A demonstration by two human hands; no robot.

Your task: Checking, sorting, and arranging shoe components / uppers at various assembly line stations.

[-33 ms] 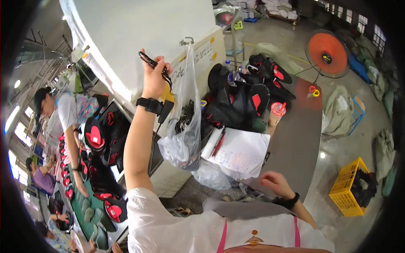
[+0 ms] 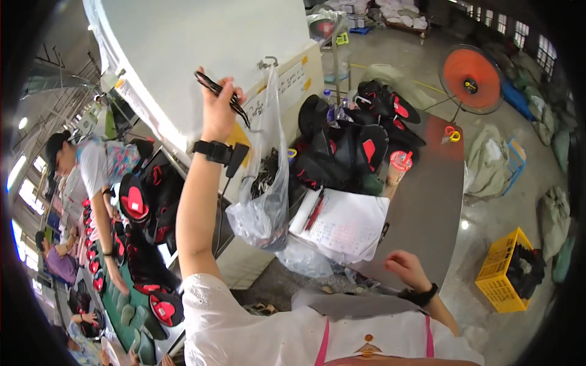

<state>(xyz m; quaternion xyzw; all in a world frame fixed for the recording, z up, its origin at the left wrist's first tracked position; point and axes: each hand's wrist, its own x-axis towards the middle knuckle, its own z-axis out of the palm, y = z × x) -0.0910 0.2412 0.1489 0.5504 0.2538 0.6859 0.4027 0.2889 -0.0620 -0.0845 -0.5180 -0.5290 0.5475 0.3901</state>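
Left of the plastic bag (image 2: 259,227), the left hand (image 2: 218,116) grips black laces (image 2: 209,83) slanting down toward it; the right hand (image 2: 408,268), half-open, is farther.

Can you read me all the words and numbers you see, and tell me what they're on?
I can't read any of them clearly:
Notebook: handwriting, too small.
Sheet on the white wall: dark handwriting, too blurred.
Drink cup: printing, too small.
White tag on a red insole: too small to tell.
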